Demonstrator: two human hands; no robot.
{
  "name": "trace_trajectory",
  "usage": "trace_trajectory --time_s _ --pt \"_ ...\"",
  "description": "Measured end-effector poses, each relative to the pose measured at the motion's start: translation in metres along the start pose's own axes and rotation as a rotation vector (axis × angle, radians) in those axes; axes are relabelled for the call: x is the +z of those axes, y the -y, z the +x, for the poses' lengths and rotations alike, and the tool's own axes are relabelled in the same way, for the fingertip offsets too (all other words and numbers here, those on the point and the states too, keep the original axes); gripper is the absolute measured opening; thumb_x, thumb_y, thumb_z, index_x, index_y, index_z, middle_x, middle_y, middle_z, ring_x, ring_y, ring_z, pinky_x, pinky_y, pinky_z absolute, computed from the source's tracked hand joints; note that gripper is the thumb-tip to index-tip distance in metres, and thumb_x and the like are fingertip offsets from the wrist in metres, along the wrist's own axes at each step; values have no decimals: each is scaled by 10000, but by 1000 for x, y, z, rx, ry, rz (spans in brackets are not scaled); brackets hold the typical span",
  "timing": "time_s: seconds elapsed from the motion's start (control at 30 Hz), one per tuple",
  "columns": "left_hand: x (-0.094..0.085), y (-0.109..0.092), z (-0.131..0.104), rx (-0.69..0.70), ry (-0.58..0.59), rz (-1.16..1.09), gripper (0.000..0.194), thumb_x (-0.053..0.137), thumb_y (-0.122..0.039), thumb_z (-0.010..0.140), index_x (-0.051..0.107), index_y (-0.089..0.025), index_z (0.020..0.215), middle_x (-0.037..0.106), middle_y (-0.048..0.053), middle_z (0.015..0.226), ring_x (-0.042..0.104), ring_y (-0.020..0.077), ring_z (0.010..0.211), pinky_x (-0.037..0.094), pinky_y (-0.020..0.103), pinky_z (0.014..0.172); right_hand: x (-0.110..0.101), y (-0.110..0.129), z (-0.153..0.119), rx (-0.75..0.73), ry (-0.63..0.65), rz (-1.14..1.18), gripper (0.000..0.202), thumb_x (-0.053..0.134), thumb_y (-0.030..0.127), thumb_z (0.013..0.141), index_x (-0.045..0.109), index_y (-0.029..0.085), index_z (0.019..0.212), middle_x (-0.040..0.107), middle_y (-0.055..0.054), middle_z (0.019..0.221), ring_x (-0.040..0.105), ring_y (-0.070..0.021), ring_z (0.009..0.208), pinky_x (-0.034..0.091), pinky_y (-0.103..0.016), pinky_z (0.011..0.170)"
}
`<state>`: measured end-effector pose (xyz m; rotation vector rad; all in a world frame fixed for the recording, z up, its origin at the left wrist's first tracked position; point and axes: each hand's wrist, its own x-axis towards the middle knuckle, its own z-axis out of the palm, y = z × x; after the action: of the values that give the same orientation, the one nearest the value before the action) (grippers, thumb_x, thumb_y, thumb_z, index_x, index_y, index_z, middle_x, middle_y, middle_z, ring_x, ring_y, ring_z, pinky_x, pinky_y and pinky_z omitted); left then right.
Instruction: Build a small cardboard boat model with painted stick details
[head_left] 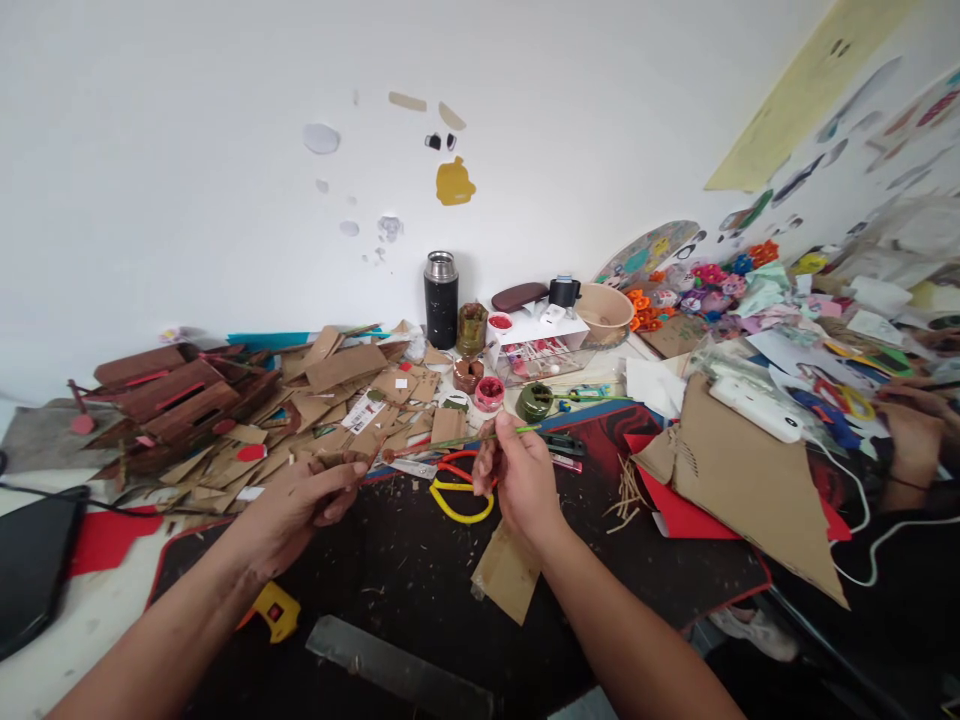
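Note:
My right hand (pixel 525 480) is closed in a pinch around a thin green stick-like tool (pixel 457 440), probably a paintbrush, which points left toward my other hand. My left hand (pixel 319 490) is also pinched, with a small thin brown piece (pixel 376 447) at its fingertips; most of it is hidden. Scissors (pixel 461 517) with red and yellow handles lie on the dark mat between and just beyond the hands. Behind them stand small pots of paint: a pink-red one (pixel 490 393), a green one (pixel 535 400) and a brown one (pixel 469 374).
Cardboard scraps (pixel 345 367) and a brown model (pixel 172 390) are heaped at left. A yellow cutter (pixel 277 612) and clear ruler (pixel 397 665) lie in front. Large cardboard (pixel 750 480) and a power bank (pixel 756 408) sit right, near another person's arm (pixel 911 450). A black flask (pixel 441 305) stands behind.

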<state>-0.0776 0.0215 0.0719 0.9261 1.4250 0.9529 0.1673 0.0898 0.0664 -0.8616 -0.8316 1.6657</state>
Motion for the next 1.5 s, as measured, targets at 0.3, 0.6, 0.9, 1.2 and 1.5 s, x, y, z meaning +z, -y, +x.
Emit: trace_trajectory --time_s 0.3,0.6,0.9,1.2,1.5 --pt "2 8 1 -21 25 18 552 770 -600 773 459 -229 508 382 -40 482 258 112 502 225 291 490 0 -2 3 -17 -58 21 535 822 695 812 647 190 784 547 61 485 533 -111 353 362 -187 321" --pt "1 4 0 -22 -16 70 520 745 -611 754 469 -240 515 376 -43 462 273 123 496 243 303 504 -2 -5 -2 9 -3 -17 540 796 708 835 658 187 804 562 62 485 483 -93 308 348 -182 310" --pt "3 10 -3 -8 -15 99 503 748 -591 750 467 -245 516 389 -47 475 275 127 502 244 302 509 3 -3 2 -14 -45 14 539 833 695 806 654 186 792 554 62 487 534 -106 346 341 -176 315" --pt "-2 15 0 21 -36 116 531 728 -584 790 458 -239 489 410 -35 492 327 135 531 307 299 542 0 -3 -5 16 -22 6 543 854 690 779 654 185 784 562 59 470 513 -109 317 350 -186 305" --pt "0 12 -6 14 -27 200 481 713 -626 768 520 -229 577 394 -60 506 302 120 506 256 280 501 -1 0 1 -7 -103 32 567 890 694 728 646 183 758 557 62 476 529 -103 336 345 -173 307"
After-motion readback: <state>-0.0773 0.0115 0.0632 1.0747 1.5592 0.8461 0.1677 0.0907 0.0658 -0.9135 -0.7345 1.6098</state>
